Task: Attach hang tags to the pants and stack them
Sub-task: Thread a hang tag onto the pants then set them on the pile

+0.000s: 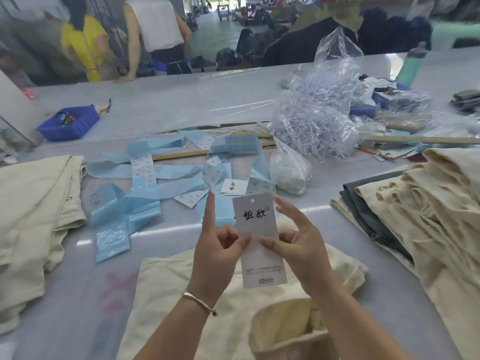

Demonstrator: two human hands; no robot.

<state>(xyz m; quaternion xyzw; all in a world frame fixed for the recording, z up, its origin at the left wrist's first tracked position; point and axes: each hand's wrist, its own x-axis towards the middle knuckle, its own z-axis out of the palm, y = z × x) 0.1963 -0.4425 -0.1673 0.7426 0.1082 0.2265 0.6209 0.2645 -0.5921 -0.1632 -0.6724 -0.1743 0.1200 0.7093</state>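
A white hang tag (257, 222) with black brush lettering is held upright above a cream pair of pants (181, 294) lying in front of me. My left hand (218, 245) pinches the tag's left edge with thumb and curled fingers, its index finger pointing up. My right hand (296, 240) pinches the right edge with the thumb, its other fingers spread. Cream pants (33, 211) lie folded at the left. At the right sits a pile of cream and grey pants (426, 211).
Blue backing strips and small white size stickers (145, 183) litter the table beyond my hands, with more hang tags (232, 187). A plastic bag of clear fasteners (317, 118), a blue bin (68, 123), wooden rulers and a green bottle (413, 64) lie farther back. Two people stand across the table.
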